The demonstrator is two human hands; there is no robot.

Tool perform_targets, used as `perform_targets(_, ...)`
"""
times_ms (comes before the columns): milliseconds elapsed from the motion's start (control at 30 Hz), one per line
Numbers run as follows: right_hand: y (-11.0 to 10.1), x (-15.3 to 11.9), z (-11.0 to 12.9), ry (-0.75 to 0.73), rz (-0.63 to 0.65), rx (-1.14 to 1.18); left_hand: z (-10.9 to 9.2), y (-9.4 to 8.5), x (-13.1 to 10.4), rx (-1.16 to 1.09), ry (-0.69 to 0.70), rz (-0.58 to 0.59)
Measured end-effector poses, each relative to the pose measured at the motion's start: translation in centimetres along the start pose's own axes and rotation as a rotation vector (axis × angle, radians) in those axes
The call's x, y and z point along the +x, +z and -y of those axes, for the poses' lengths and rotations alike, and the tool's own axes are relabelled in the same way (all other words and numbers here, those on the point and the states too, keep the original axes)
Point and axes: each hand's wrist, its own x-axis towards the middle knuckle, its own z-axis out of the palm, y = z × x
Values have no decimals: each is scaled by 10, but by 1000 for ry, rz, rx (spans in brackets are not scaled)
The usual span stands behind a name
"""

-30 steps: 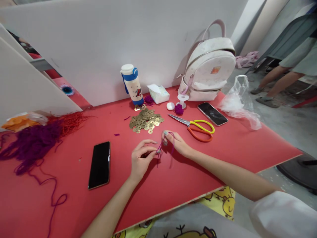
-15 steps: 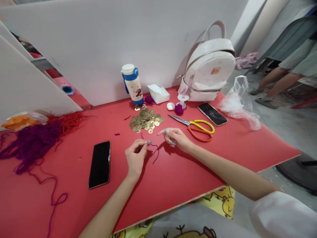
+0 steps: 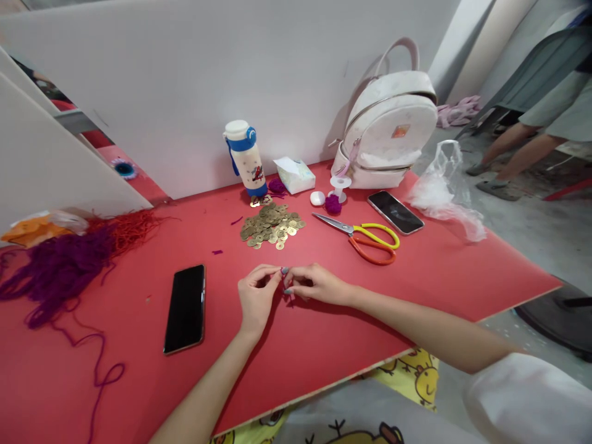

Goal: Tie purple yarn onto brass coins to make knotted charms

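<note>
My left hand (image 3: 258,297) is closed in a pinch on a short length of purple yarn (image 3: 291,301). Fingertip to fingertip with it, my right hand (image 3: 319,285) is closed too, its thumb and fingers around the same yarn. Most of the strand is hidden behind the fingers; a short end hangs below them. Beyond both hands lies a heap of brass-coloured coins with holes (image 3: 272,223). Large scissors (image 3: 354,229) with one yellow and one orange handle rest to the right of the coins.
A black phone (image 3: 185,308) lies left of my hands, and another phone (image 3: 396,212) at the right. Purple yarn (image 3: 69,262) piles up at far left. A bottle (image 3: 250,163), tissue pack (image 3: 296,177), thread spool (image 3: 340,184) and white backpack (image 3: 388,129) line the back.
My right hand has moved left and down to meet my left hand at the yarn. Its extended index finger has closed in. My left hand stays nearly in place.
</note>
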Motion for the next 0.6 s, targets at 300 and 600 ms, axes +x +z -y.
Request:
perform_targets(300, -2, -2, 7, -43, 4, 74, 5, 0, 1, 90, 48, 7)
perform_targets(600, 2, 2, 1, 68, -68, 307, 0, -2, -2, 62, 119, 35)
